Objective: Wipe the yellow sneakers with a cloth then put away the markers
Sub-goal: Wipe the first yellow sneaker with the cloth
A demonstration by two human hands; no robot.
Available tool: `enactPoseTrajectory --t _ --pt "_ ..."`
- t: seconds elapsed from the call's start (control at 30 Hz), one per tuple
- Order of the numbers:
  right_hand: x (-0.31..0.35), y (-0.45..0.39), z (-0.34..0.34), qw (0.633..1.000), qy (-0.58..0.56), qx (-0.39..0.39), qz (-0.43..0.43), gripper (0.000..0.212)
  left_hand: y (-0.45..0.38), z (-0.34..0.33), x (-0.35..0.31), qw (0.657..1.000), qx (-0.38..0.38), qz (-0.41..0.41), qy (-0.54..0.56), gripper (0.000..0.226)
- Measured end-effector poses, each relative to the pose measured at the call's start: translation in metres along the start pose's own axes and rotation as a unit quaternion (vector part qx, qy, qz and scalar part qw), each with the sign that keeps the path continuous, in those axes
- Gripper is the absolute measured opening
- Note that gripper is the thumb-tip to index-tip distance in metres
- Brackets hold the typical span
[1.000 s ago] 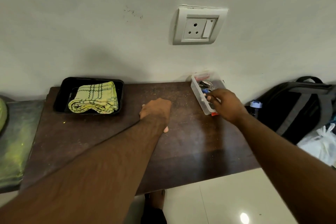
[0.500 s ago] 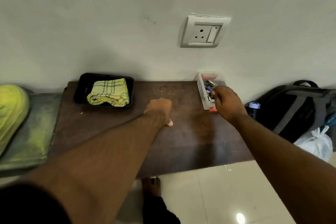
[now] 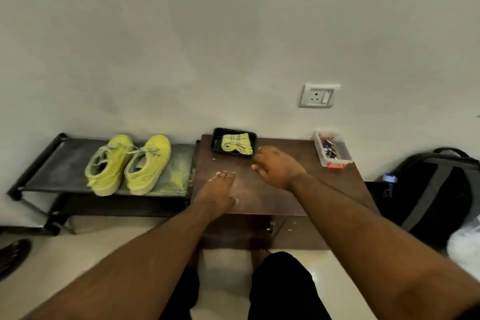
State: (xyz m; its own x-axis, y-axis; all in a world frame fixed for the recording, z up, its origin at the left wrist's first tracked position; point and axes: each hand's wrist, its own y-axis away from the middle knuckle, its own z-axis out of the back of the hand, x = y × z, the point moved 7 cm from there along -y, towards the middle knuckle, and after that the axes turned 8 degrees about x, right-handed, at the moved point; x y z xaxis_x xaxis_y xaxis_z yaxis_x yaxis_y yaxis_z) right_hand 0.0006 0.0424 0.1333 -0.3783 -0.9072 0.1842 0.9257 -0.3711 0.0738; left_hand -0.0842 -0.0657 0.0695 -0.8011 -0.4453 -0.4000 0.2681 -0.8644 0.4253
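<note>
While both hands [image 3: 219, 188] hover empty, folded cloth [image 3: 237, 144] in tray [image 3: 217, 139], sneakers [image 3: 128, 163] left

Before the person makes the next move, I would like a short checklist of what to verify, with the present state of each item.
1. Both yellow sneakers side by side on the black rack: ok.
2. Yellow checked cloth folded in the black tray: ok.
3. Clear box at the cabinet's right end holds small items; whether all are markers: cannot tell.
4. No marker lies loose on the cabinet top: ok.
5. Left hand rests flat, holding nothing: ok.
6. Right hand loosely curled above the top, nothing seen in it: ok.
</note>
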Motion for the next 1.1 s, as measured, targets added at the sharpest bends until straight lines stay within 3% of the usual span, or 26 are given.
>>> enactPoseTrajectory --t 0.23,0.53,0.8,0.9,1.1 --pt "0.126 -0.021 -0.015 0.999 0.005 -0.003 0.031 0.030 0.074 0.045 0.080 0.997 -0.063 0.045 0.011 0.073" --pt "0.178 -0.100 -0.056 0.996 0.035 0.070 0.036 0.034 0.072 0.049 0.196 0.989 -0.070 0.115 0.063 0.042" --pt "0.124 -0.150 -0.088 0.991 -0.047 0.120 -0.043 0.046 -0.006 0.065 0.244 0.990 -0.029 0.134 0.042 0.042" --pt "0.091 -0.163 -0.091 0.989 -0.020 0.132 -0.058 0.050 -0.036 0.077 0.254 0.988 -0.043 0.139 0.054 0.049" --pt "0.020 -0.191 -0.089 0.987 0.030 0.120 -0.100 0.052 -0.085 0.066 0.281 0.968 -0.057 0.216 0.112 0.034"
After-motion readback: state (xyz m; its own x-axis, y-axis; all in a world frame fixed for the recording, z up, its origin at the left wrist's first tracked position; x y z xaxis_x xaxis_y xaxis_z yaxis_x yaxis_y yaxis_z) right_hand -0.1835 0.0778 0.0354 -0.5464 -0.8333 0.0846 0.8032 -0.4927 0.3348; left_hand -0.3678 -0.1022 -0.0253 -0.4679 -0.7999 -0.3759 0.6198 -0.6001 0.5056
